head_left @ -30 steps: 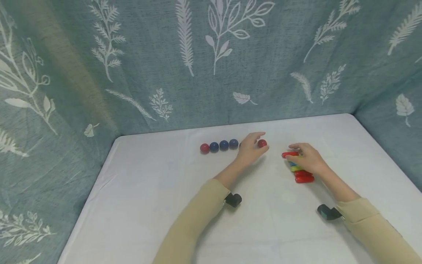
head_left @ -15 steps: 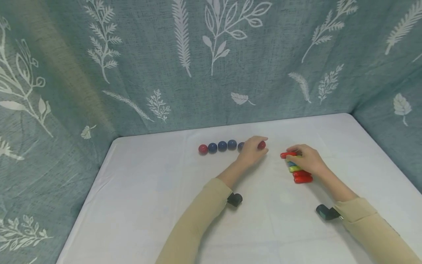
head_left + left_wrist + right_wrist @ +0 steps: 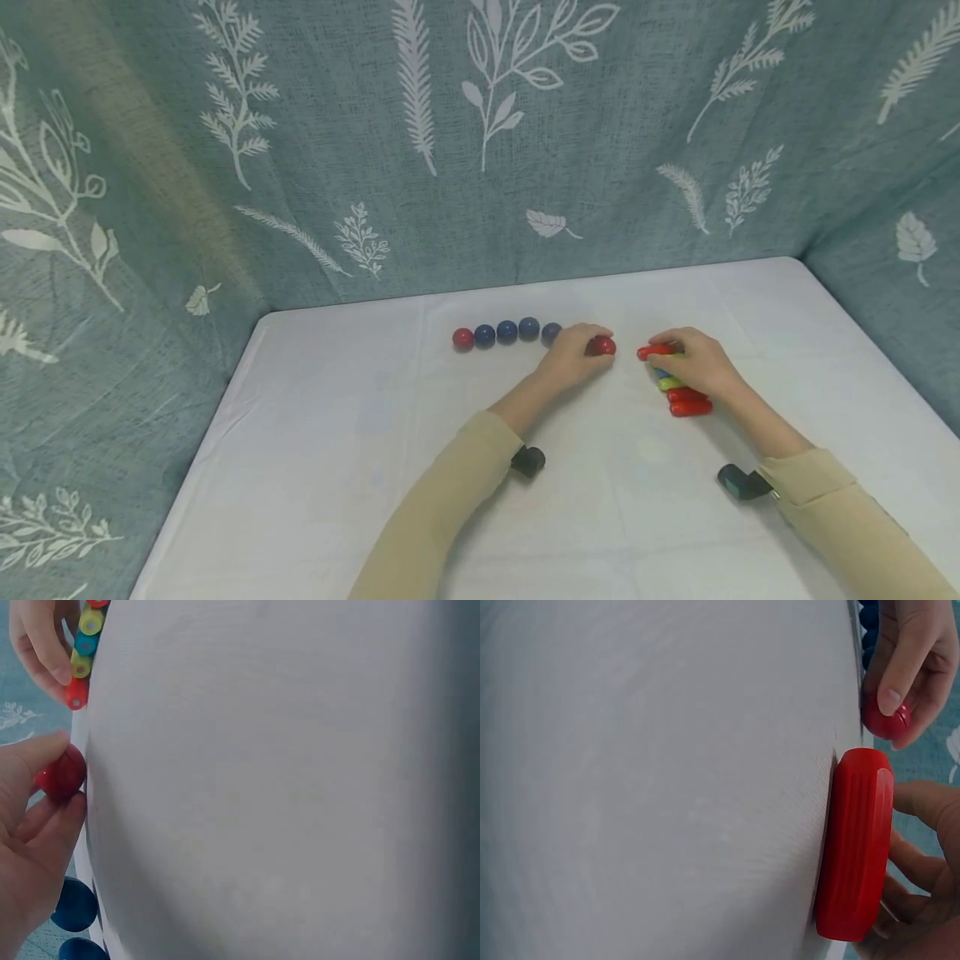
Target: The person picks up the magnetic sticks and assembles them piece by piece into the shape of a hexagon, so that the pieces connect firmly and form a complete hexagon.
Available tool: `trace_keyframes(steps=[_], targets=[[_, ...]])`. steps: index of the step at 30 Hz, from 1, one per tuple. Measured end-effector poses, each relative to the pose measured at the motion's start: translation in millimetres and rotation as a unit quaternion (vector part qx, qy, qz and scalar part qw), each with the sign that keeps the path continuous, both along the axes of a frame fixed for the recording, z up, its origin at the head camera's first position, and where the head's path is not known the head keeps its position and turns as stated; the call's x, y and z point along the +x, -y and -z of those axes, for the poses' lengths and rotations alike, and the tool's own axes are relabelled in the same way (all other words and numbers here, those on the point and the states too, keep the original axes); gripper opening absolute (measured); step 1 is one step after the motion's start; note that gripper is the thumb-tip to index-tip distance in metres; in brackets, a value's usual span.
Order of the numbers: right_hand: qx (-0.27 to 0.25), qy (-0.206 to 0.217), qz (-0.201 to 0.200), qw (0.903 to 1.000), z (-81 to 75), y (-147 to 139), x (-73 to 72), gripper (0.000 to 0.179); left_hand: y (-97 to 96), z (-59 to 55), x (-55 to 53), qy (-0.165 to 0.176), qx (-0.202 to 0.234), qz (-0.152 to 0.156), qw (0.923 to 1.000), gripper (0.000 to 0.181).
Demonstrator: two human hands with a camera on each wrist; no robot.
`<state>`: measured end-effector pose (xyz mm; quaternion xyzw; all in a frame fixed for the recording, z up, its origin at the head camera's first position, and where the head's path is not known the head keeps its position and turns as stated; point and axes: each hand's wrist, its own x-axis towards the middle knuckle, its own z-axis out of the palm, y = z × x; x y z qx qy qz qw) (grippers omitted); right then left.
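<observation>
My left hand (image 3: 573, 358) pinches a glossy red ball (image 3: 603, 346) between thumb and fingers; the left wrist view shows this red ball (image 3: 63, 772) close up. Left of that hand runs a row of dark blue balls (image 3: 507, 332) with another red ball (image 3: 463, 338) at its far end. My right hand (image 3: 701, 362) curls round the far red ribbed cylinder (image 3: 652, 353) of a slanting row, thumb on the near side. Below it lie yellow-green (image 3: 670, 384), blue and red cylinders, partly hidden by the hand. The nearest red cylinder (image 3: 855, 844) fills much of the right wrist view.
A white cloth (image 3: 360, 467) covers the table. Green-blue curtains with white leaf prints (image 3: 337, 125) stand behind it and at both sides. Black wrist cameras (image 3: 742, 482) hang below both sleeves.
My left fingers have closed on the red ball and brought it slightly toward me, away from the ball row. My right fingers have drawn in round the far red cylinder.
</observation>
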<state>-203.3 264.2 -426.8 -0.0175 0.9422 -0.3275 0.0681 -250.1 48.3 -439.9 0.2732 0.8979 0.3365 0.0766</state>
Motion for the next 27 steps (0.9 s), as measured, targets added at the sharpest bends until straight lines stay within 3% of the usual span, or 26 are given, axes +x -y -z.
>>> trace_keyframes(steps=[9,17,27], targets=[[0.009,-0.025,-0.013,0.9996,-0.6,6.0,-0.9,0.041,10.1,0.7,7.9,0.013,0.024,0.003,0.9996,0.039],[0.023,-0.033,-0.021,0.9990,-0.5,8.1,-1.8,0.038,25.9,2.9,19.0,0.002,0.068,0.019,0.9975,0.035],[0.037,-0.043,-0.030,0.9979,0.0,9.3,-2.4,0.036,60.4,-1.6,45.0,0.064,0.112,-0.009,0.9916,0.034]])
